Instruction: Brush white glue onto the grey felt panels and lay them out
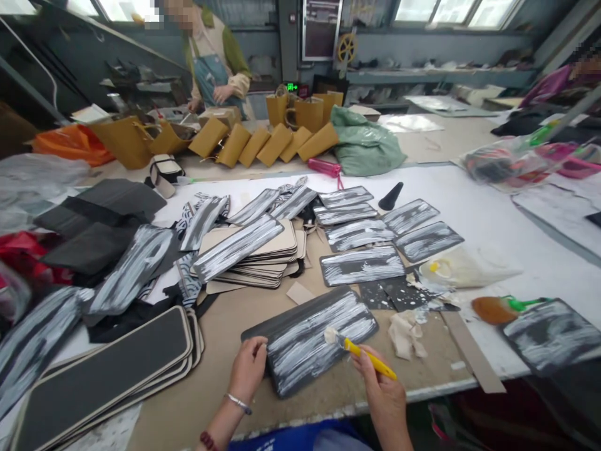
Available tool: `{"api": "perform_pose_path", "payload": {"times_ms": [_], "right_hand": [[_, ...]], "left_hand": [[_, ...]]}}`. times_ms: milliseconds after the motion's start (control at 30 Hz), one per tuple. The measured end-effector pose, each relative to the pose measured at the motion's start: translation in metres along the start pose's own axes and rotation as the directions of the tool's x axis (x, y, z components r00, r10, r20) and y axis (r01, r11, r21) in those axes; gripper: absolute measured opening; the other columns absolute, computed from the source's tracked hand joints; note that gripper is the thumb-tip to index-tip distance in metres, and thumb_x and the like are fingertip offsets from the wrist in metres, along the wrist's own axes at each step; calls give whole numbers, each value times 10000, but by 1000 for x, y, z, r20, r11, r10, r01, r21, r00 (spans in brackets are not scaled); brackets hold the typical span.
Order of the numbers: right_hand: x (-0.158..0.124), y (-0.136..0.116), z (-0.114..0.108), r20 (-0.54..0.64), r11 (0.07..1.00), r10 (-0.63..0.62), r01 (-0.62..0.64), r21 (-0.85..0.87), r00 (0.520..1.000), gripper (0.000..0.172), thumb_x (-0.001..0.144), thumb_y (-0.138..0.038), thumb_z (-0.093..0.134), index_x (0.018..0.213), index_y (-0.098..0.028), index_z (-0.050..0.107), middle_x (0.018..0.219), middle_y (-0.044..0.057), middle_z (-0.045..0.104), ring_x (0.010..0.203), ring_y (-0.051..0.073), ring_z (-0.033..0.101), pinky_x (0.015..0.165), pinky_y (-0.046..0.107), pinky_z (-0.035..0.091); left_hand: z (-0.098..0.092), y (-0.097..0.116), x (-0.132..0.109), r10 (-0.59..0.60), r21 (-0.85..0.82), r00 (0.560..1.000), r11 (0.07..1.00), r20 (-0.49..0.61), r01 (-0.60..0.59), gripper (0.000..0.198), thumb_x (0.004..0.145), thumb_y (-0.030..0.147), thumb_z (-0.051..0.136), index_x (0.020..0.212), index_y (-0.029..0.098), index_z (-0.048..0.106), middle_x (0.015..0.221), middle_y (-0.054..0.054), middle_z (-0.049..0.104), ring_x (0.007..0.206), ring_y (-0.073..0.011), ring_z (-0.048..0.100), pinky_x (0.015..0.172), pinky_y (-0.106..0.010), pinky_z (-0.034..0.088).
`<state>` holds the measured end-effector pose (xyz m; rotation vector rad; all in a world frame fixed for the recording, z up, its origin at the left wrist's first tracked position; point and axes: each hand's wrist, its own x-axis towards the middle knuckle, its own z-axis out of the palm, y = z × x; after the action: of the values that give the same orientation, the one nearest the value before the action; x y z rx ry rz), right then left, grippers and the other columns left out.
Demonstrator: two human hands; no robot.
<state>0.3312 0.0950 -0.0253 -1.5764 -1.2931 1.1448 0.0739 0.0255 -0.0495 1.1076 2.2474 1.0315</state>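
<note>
My right hand (382, 388) is closed round the yellow handle of a paintbrush (370, 358), whose pale bristles touch a dark rounded panel (319, 335). Streaks of white paste cover much of that panel, while a strip along its far left edge is bare. At the panel's left end, my left hand (248, 366) grips the edge with curled fingers. Just beyond lie several smaller dark pieces (361, 266) streaked with white. A stack of beige-edged panels (258, 257) stands left of them, one coated piece (239, 247) across its top.
Larger panels (107, 376) are stacked at the front left. Right of my work lie a crumpled cloth (407, 335), a flat strip (472, 351) and a bag of paste (469, 269). Mustard bags (256, 144) line the far side, where a person in an apron (213, 69) stands.
</note>
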Motion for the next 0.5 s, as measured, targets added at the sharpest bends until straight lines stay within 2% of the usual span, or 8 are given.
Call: {"api": "perform_pose_path", "payload": {"times_ms": [133,233,333,400,500], "right_hand": [[-2,5,2,-7,1000,0,0,0,1000,401,780,-509,527,940,-155,627,901,97,684,774,242,665,722,356,556],[-4,5,2,0,999,34,-34,-12,999,414,770,-506,541,966,-150,614,900,106,681,779,245,662,750,379,541],[-5,2,3,-22,999,49,-49,-1,999,422,760,-496,555,981,-141,603,892,116,677,786,252,658,783,400,520],[-5,-1,5,-32,998,61,-61,11,998,434,755,-501,558,984,-135,595,891,122,674,787,256,657,789,406,513],[-6,-8,6,-40,997,73,-74,-27,997,444,750,-510,558,982,-133,593,889,123,672,786,260,657,788,409,509]], "left_hand": [[-7,17,0,-35,-107,997,993,66,42,260,734,378,442,686,191,617,703,-47,647,717,-216,608,670,-360,504],[-9,29,-6,-110,-240,983,960,145,143,318,766,424,425,858,168,592,704,-35,628,648,-187,593,599,-316,493],[-4,29,-16,-154,-356,966,908,208,222,347,771,400,449,999,148,519,694,-18,612,632,-158,581,587,-274,469],[1,25,-23,-146,-398,950,882,276,252,262,754,346,484,929,156,524,686,-5,600,655,-145,577,607,-253,456],[6,17,-31,-170,-378,921,874,349,305,116,722,287,509,695,174,507,599,31,535,594,-120,532,560,-222,427]]}}
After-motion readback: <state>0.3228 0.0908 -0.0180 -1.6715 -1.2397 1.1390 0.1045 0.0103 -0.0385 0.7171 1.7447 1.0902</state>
